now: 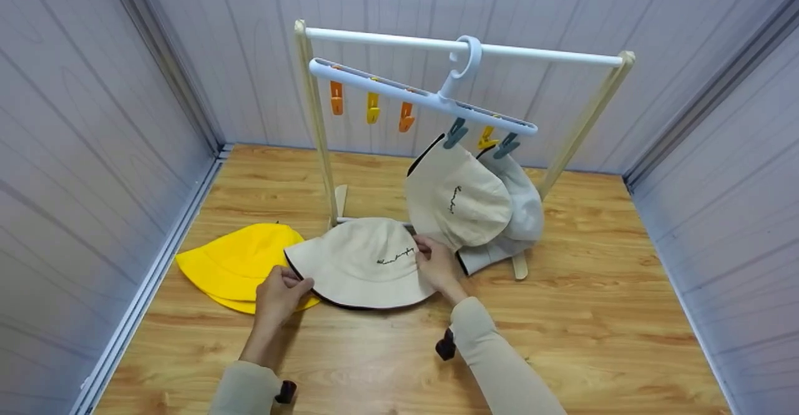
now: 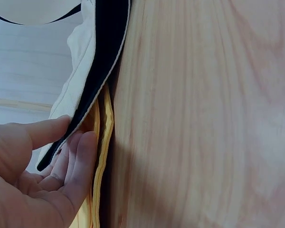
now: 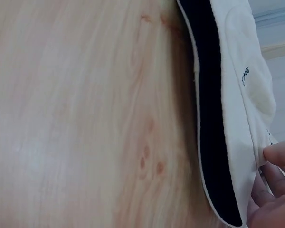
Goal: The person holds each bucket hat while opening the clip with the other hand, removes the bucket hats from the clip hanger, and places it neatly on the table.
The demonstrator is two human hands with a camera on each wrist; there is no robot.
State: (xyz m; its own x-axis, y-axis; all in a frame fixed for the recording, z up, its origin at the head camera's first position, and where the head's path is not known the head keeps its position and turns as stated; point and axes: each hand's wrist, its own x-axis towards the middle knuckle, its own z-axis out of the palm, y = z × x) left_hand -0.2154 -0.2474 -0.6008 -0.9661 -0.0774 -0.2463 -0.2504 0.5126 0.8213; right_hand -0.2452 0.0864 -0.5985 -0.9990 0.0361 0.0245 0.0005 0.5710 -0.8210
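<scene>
A cream bucket hat [image 1: 359, 259] with dark script on its crown and a black lining lies between both hands. My left hand [image 1: 279, 293] pinches the left end of its brim; the left wrist view shows the thumb above and the fingers [image 2: 80, 161] beneath. At the hat's right side, my right hand [image 1: 439, 266] holds the cloth, its thumb [image 3: 279, 154] on the outer face. Beneath the left end of the brim is a yellow bucket hat [image 1: 249, 259] on the floor, partly covered by the cream one.
A rack with a white bar [image 1: 399, 41] carries a pale blue clip hanger [image 1: 387, 89], tilted down to the right. From its grey clips hang another cream hat [image 1: 462, 196] and a light grey hat [image 1: 527, 206]. An orange clip [image 1: 337, 98] hangs at left. Panelled walls enclose the wooden floor.
</scene>
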